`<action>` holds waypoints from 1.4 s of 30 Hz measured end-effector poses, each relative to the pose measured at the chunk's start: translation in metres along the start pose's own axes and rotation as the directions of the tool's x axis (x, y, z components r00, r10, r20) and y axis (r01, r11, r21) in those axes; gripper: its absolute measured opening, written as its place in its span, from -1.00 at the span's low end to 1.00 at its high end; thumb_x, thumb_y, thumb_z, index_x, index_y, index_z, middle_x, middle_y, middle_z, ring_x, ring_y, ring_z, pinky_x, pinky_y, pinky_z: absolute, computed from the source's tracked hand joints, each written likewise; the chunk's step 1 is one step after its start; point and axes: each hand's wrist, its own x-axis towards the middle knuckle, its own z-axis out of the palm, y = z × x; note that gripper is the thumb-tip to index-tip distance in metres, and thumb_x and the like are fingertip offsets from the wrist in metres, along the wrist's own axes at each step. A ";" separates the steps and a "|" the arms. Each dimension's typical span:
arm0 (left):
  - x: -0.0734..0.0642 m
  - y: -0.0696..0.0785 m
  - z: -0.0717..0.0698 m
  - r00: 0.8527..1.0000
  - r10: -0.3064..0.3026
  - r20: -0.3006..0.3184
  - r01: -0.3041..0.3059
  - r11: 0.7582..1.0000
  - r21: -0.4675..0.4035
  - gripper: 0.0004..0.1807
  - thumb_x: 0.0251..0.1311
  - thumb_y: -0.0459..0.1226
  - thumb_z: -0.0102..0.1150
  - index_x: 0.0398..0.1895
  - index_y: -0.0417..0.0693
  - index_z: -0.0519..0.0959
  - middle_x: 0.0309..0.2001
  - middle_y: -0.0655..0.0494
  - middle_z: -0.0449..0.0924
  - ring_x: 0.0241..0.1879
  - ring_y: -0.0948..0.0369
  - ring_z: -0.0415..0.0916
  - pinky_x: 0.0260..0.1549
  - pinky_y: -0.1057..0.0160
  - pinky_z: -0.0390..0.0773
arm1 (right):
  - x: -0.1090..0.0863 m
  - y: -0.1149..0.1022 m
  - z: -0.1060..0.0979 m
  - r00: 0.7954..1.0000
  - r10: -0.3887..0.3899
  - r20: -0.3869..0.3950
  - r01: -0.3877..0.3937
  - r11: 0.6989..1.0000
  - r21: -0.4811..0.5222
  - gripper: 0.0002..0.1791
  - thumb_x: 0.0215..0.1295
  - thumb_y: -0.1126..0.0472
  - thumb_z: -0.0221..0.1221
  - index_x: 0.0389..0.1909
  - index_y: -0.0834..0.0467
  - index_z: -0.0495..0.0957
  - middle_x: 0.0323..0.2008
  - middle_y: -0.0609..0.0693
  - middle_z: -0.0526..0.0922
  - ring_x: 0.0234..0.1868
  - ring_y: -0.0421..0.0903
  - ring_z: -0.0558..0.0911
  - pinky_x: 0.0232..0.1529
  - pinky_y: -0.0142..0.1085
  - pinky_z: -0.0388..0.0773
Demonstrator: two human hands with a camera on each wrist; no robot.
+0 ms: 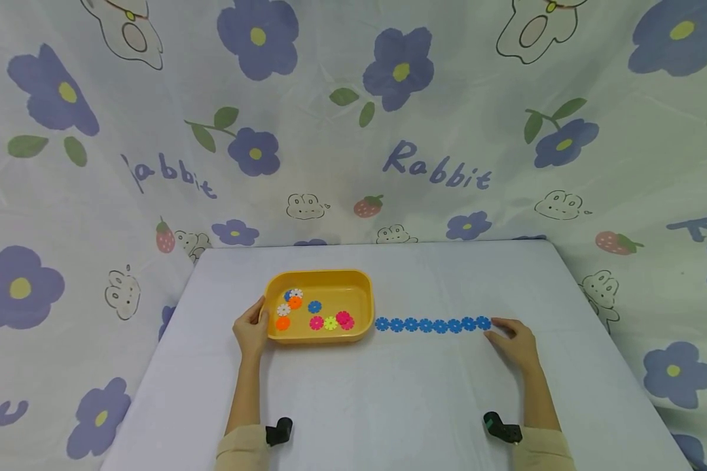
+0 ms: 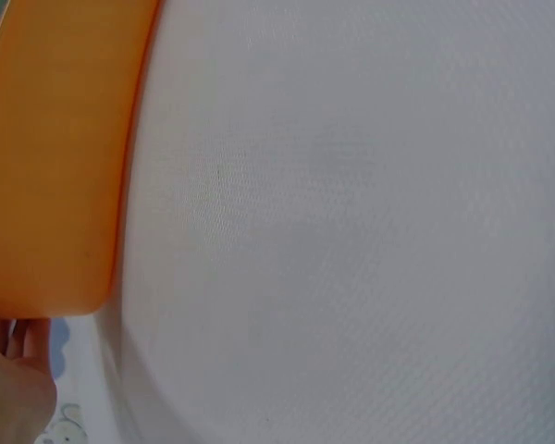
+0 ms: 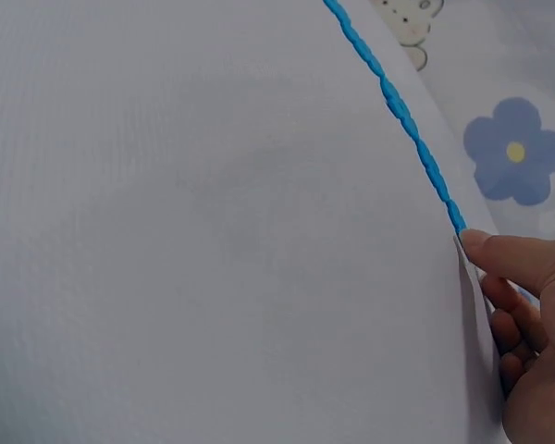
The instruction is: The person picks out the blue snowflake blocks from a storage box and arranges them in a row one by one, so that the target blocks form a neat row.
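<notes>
A yellow tray [image 1: 362, 278] holds several small snowflake discs in orange, white, blue, pink and yellow-green. My left hand [image 1: 252, 329] grips the tray's left end; in the left wrist view, fingers of that hand [image 2: 14, 379] reach to the underside of the tray's orange-looking wall [image 2: 55, 166]. To the right of the tray runs a straight row of blue snowflake discs [image 1: 426, 325], edge to edge. At its right end my right hand [image 1: 517, 343] pinches the last disc between thumb and forefinger. The right wrist view shows the row [image 3: 402, 111] edge-on, the thumb at its near end.
A white cloth covers the table [image 1: 377, 405]. Behind and at both sides hangs a curtain [image 1: 330, 150] printed with flowers and rabbits. A black wrist camera [image 1: 279, 432] sits at the left cuff, another black camera [image 1: 501, 428] at the right.
</notes>
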 end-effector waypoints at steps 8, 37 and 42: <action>-0.001 0.000 0.000 1.000 -0.003 0.001 0.003 1.000 -0.006 -0.68 0.13 -0.59 0.06 -0.02 -0.52 0.50 -0.01 -0.36 0.52 0.01 -0.20 0.48 -0.26 0.66 0.48 | 0.001 -0.005 0.000 0.999 0.038 -0.029 -0.038 0.999 0.017 -0.51 0.19 0.18 0.25 0.09 0.35 0.47 0.05 0.33 0.51 0.03 0.12 0.43 0.06 -0.08 0.42; 0.000 -0.001 -0.001 1.000 0.000 -0.001 0.000 1.000 0.003 -0.68 0.13 -0.60 0.04 -0.01 -0.52 0.50 0.00 -0.37 0.51 0.01 -0.20 0.48 -0.26 0.66 0.47 | 0.019 -0.191 0.115 0.940 -0.326 0.099 0.233 0.827 0.511 -0.57 0.09 0.50 0.25 0.02 0.50 0.45 -0.12 0.48 0.52 -0.10 0.33 0.55 -0.06 -0.34 0.60; -0.001 -0.001 -0.001 1.000 0.011 0.009 -0.011 1.000 0.000 -0.68 0.14 -0.59 0.04 -0.01 -0.52 0.50 0.00 -0.38 0.51 0.02 -0.19 0.48 -0.23 0.63 0.48 | 0.019 -0.214 0.148 0.919 -0.346 0.189 0.192 0.812 0.551 -0.47 0.12 0.49 0.24 0.14 0.49 0.35 -0.05 0.47 0.50 -0.05 0.34 0.55 -0.02 -0.28 0.58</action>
